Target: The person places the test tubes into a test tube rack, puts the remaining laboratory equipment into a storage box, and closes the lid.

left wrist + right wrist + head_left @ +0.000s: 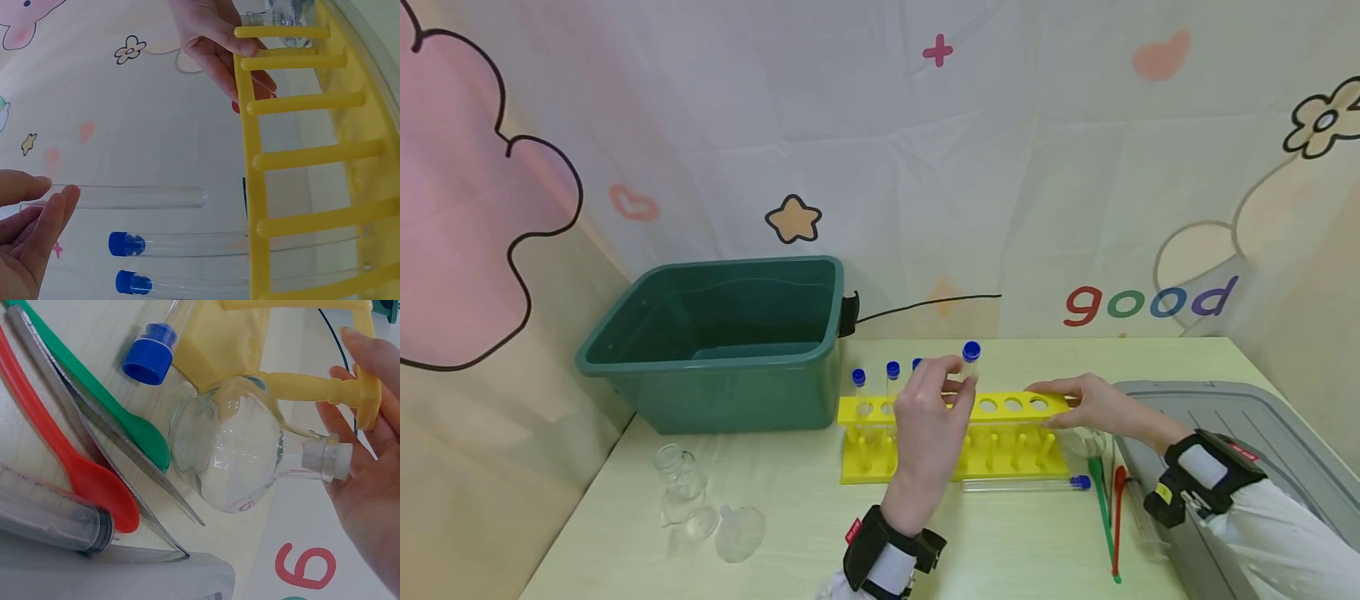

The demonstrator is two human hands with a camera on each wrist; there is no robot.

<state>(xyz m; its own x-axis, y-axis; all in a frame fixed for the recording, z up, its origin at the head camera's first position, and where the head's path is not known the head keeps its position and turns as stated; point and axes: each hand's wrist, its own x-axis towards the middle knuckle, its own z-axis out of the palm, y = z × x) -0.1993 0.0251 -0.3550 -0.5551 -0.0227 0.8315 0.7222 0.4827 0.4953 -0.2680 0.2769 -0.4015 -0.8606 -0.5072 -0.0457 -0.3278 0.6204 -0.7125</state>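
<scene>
While left fingers (53,215) pinch capped tube (971,352) above rack (1004,470), right fingers (1060,387) grip its end; flask (234,450), loose tube (1018,485) beside rack.

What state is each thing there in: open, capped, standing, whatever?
Held tube: capped, pinched by left fingers
Rack: upright, held by right fingers
Racked tubes: capped, upright
Loose tube: capped, lying
Bin: open, upright
Flask: stoppered, upright
Syringe: lying, plunger in
Tweezers: lying, tips apart
Spoons: lying
Small glassware: unclear
</scene>
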